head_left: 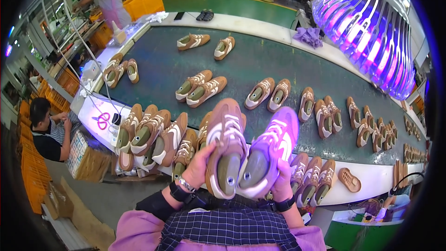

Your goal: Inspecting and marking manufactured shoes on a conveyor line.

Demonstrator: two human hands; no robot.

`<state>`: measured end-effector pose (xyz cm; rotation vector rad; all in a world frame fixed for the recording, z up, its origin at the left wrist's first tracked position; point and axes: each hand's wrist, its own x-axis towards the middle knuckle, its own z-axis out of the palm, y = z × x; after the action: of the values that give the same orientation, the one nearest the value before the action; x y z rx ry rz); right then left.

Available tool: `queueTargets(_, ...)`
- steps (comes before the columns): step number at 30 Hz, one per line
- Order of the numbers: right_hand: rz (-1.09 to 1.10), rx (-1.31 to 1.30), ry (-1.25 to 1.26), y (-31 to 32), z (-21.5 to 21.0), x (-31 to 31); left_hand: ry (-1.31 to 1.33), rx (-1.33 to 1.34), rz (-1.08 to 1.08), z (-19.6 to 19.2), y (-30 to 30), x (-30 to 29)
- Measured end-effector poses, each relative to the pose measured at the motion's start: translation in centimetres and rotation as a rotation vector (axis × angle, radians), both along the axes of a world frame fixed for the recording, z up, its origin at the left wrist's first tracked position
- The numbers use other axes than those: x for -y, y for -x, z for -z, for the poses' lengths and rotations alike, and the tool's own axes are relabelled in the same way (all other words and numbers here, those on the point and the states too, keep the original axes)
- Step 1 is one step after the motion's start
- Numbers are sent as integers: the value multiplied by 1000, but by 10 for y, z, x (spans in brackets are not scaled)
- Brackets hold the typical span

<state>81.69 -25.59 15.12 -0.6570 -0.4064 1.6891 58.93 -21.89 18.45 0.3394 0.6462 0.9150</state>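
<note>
Two brown sneakers with white stripes are held up side by side over the near edge of the conveyor belt, toes pointing away. The left sneaker is gripped by the left hand, the right sneaker, tinted violet by the purple lamp at far right, by the right hand. More sneaker pairs lie across the belt, and a seated person works at left.

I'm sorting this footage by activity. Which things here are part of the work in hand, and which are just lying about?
In hand:
- left hand, holding the brown shoe
- right hand, holding the purple-lit shoe

Lying about:
- shoe pairs on the conveyor belt
- pink scissors
- purple lamp
- loose sole
- yellow crates
</note>
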Motion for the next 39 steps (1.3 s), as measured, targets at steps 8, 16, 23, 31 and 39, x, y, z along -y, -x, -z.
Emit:
queueTargets(8, 259, 2, -29, 7, -33, -23, -88, 157, -339, -4, 12, -39)
queueTargets(16, 300, 3, -19, 21, -30, -28, -53, 0, -394, 9, 11, -44)
queueTargets(23, 330, -16, -13, 22, -22, -31, -51, 24, -357, 12, 6, -52)
queueTargets(31, 353, -34, 33, 21, -12, -34, -17, 20, -347, 19, 2, -54)
queueTargets(39, 337, -52, 25, 18, -10, -36, -5, -8, -361, 23, -1, -55)
